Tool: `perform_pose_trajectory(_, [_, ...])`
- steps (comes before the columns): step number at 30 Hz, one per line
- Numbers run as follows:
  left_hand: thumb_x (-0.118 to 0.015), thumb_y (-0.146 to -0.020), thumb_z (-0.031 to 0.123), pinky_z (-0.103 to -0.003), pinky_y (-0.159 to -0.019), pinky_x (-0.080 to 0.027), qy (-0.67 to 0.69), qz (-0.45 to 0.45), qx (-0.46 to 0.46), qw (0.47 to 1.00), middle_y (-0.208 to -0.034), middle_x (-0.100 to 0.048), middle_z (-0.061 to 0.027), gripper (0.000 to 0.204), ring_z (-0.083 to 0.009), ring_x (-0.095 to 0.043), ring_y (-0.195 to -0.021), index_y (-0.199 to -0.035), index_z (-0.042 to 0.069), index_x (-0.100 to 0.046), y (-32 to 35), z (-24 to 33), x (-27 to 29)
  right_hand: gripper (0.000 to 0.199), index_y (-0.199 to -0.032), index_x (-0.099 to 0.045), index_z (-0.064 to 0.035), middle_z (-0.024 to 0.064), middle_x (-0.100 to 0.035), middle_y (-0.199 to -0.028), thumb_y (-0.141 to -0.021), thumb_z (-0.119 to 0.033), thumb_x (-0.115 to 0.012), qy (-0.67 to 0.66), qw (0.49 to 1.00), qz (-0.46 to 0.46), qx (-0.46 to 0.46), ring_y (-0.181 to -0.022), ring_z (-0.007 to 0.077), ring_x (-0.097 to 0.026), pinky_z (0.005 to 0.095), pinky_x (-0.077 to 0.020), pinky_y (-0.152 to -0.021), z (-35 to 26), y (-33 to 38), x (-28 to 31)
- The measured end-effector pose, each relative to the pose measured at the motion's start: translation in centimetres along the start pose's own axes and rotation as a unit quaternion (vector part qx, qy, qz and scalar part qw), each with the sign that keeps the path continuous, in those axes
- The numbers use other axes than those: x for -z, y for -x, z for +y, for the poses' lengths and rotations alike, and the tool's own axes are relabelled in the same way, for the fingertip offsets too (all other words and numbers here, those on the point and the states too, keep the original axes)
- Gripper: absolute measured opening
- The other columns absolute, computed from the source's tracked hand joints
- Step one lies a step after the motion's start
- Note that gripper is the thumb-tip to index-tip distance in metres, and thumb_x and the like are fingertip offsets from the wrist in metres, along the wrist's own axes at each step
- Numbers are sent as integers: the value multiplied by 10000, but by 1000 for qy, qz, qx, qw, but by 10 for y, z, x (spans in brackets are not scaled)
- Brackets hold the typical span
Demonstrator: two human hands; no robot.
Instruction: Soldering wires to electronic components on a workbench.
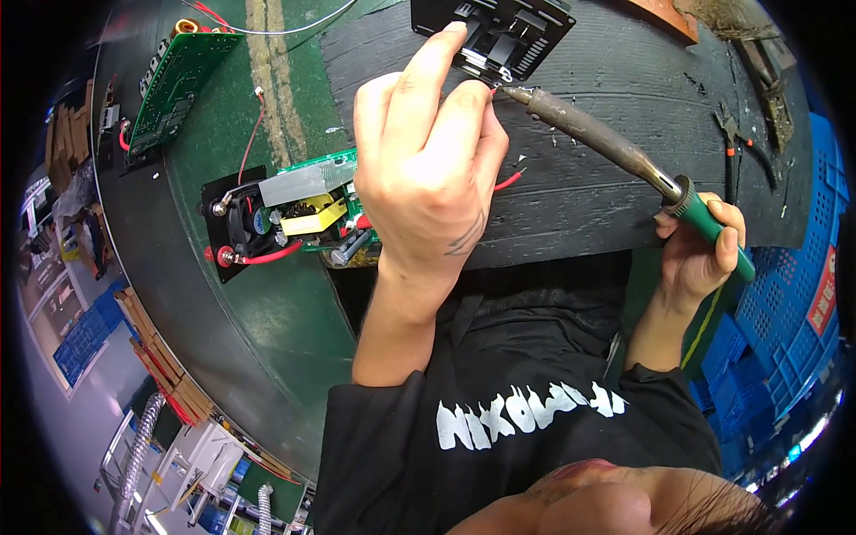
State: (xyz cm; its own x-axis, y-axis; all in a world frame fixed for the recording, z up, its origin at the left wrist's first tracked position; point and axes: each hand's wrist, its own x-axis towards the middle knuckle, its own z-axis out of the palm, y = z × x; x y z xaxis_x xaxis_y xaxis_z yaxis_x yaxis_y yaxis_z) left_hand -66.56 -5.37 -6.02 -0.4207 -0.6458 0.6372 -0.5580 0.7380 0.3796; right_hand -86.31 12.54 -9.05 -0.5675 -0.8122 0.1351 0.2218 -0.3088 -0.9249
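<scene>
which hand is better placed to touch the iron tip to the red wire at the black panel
Right. The right hand grips the soldering iron by its green handle, tip already beside the red wire at the black panel. The left hand is busy pinching that wire against the panel.

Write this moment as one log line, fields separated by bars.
left hand: pinching red wire at black panel | right hand: gripping soldering iron, tip at panel | nearby: circuit board

Electronics workshop: soldering iron [606,143], circuit boards [178,80].
</scene>
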Motion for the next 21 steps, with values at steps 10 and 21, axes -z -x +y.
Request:
perform_pose_trajectory(10, [-695, -570, -53, -285, -691, -452, -7, -2, 2, 1000, -1083, -641, -57, 209, -201, -522, -771, -751, 46, -659, -1, 2, 1, 345, -1059, -587, -22, 200, -603, -871, -884, -311, -520, 9, 1000, 4, -2, -616, 272, -581, 341, -474, -536, -2, 0, -3])
perform_pose_trajectory(21, [-698, -558, -41, -304, -657, -478, -5, -12, -16, 1000, -1067, -635, -108, 222, -252, -547, -775, -771, 5, -656, -1, 0, 4, 341, -1044, -595, -36, 198, -601, -855, -876, -325, -521, -12, 1000, 13, -2, -604, 268, -572, 329, -457, -494, 1, 0, -2])
